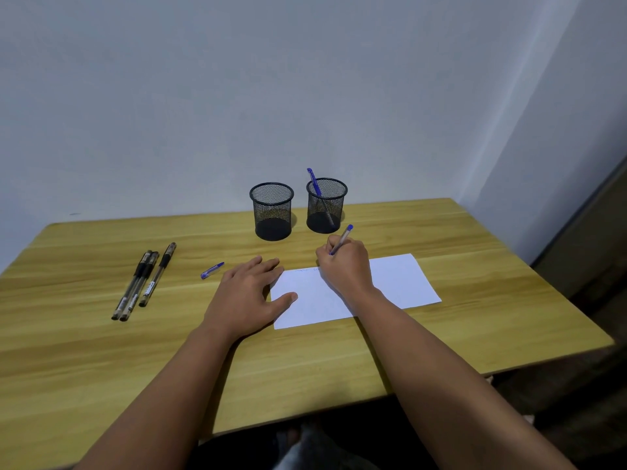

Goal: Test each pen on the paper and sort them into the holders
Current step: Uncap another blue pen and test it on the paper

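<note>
Altogether five pens are showing on the pale wooden surface (441, 239) with its streaked grain, along with one loose blue pen cap (212, 270) lying just left of the left hand. Three black-gripped clear gel pens (144, 281) are lying capped at the left, two touching side by side and the third just beside them. Two round black wire-mesh holders are standing near the wall: the left mesh holder (272, 212) is showing only its dark base, while the right mesh holder (326, 206) is holding one blue capped pen (314, 182) leaning to the left. The right hand (346, 266) is curling its fingers around a clear blue-ended ballpoint pen (342, 239), pinching it low with the tip hidden behind the hand, over the single white rectangular sheet of paper (400, 279), where faint marks are showing near the top edge. The left hand (249, 293) is lying flat, fingers spread, thumb pressing on the paper's left edge.
</note>
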Available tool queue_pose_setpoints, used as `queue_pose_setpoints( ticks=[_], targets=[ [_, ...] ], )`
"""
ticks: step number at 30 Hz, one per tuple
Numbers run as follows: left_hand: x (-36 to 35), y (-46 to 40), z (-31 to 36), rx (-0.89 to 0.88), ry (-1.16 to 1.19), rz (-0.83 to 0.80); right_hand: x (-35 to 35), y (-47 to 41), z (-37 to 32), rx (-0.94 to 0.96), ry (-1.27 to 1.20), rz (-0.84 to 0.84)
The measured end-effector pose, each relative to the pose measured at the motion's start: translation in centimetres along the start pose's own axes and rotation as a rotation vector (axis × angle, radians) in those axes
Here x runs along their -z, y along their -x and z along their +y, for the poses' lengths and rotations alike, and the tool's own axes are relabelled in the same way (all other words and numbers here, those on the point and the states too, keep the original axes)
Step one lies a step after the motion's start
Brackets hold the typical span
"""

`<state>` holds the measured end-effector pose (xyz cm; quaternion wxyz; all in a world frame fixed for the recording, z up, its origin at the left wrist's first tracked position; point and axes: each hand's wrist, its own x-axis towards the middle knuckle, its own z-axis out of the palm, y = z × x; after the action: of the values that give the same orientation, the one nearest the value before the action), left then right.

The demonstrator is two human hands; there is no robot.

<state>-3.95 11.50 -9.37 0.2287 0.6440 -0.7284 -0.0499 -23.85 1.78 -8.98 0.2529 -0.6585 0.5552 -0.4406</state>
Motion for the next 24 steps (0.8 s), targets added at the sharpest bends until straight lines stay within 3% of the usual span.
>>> queue_pose_setpoints(
  ticks=[5,9,14,20,24],
  targets=[
    [0.1,0.1,0.1,0.001,-0.003,0.002,0.1,-0.1,0.0,-0.073,-0.059,0.009],
    [0.2,0.1,0.2,0.004,0.008,0.006,1.2,-1.2,-0.5,-0.307,-0.403,0.085],
    [0.1,0.1,0.1,-0.003,-0.001,-0.005,4.0,-1.9,-1.2,-0.409,-0.6,-0.092],
    [0.5,0.1,0.3,0.0,-0.017,-0.007,6.2,-1.9,-2.8,-0.267,-0.465,-0.042],
    [1.1,0.2,0.6,-0.004,0.03,0.019,6.6,-1.4,-3.5,-0.262,-0.524,-0.061]
  ],
)
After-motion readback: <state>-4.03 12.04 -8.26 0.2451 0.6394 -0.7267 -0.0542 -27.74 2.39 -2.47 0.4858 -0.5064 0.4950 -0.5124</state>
